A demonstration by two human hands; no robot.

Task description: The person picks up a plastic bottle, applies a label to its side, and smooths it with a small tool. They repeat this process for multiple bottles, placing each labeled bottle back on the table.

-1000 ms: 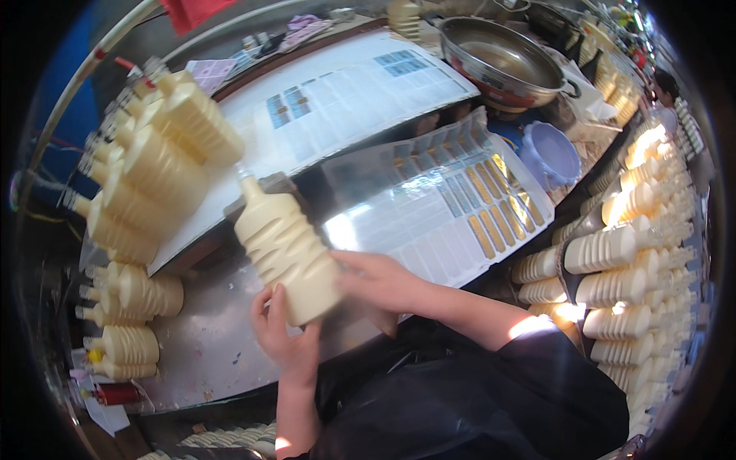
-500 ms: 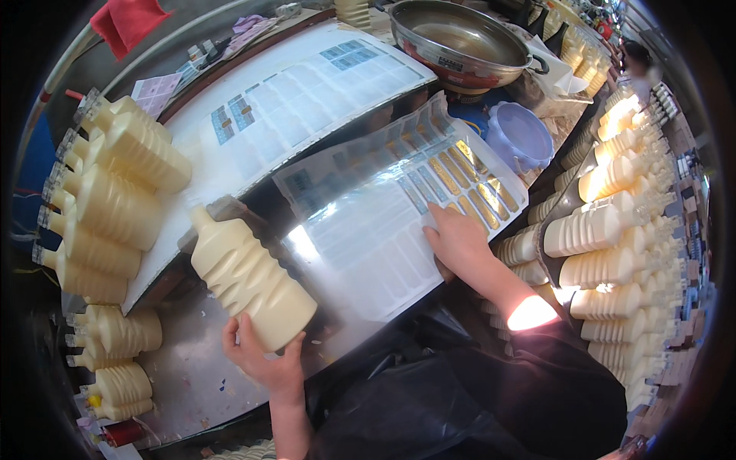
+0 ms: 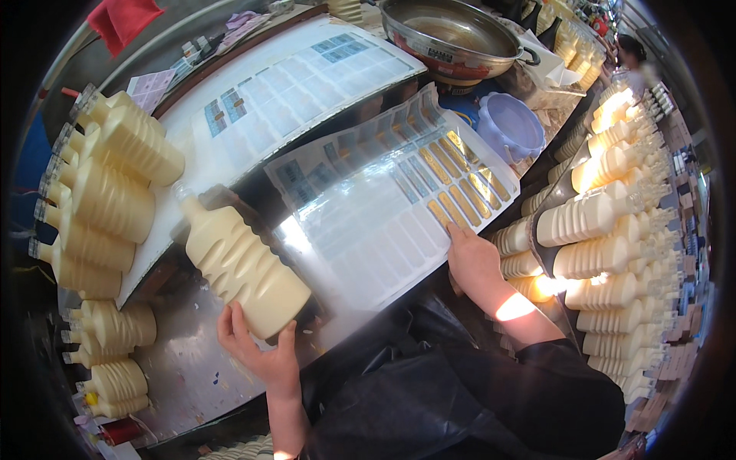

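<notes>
Bare metal surface (image 3: 180,360) left of the left hand (image 3: 261,349) is open for passing. Stacked bottles (image 3: 107,199) block the left edge, bottle rows (image 3: 606,230) wall the right. Label sheet (image 3: 383,215) covers the middle; pan (image 3: 452,34) and tub (image 3: 510,126) close the far side.

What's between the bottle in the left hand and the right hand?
In the head view, only the glossy label sheet lies between the bottle in the left hand and the right hand, which rests on the sheet's edge.
</notes>
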